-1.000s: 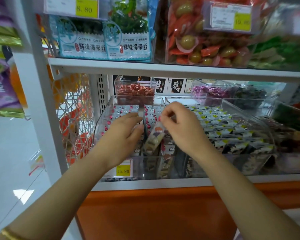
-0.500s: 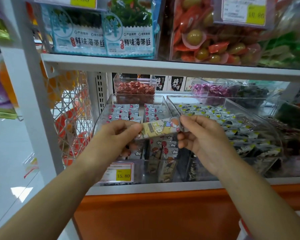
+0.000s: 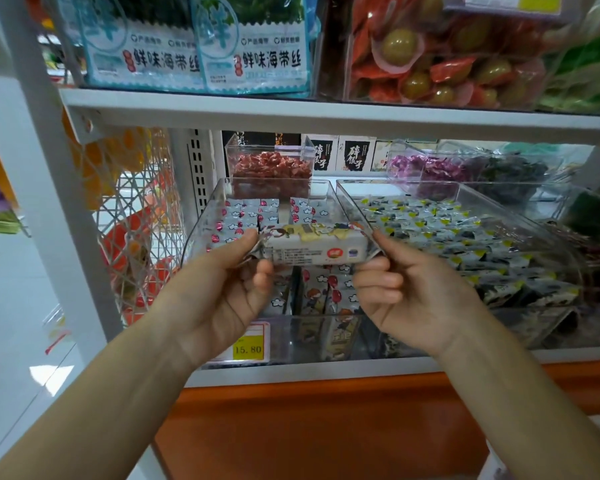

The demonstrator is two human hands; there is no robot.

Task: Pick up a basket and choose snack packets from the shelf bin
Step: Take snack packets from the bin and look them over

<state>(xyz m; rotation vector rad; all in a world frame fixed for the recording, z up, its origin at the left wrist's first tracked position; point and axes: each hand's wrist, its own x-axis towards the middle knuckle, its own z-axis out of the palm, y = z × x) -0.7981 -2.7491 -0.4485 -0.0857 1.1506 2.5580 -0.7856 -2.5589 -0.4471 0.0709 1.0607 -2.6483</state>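
A small snack packet (image 3: 314, 245), white with cartoon print, is held level in front of the clear shelf bin (image 3: 205, 220). My left hand (image 3: 222, 292) pinches its left end and my right hand (image 3: 413, 292) pinches its right end. The packet's printed back with small text faces me. Below and behind it the bin holds several more packets of the same kind (image 3: 312, 299). No basket shows in this view.
A second clear bin (image 3: 520, 216) of dark green and yellow packets sits to the right. Small bins of red (image 3: 271, 168) and purple sweets stand behind. A white shelf (image 3: 326, 116) with seaweed bags runs overhead. A yellow price tag (image 3: 248, 348) reads 15.80.
The packet came out of the bin hanging from my right hand, then both hands took its ends, turned it level and rotated its printed back toward me.
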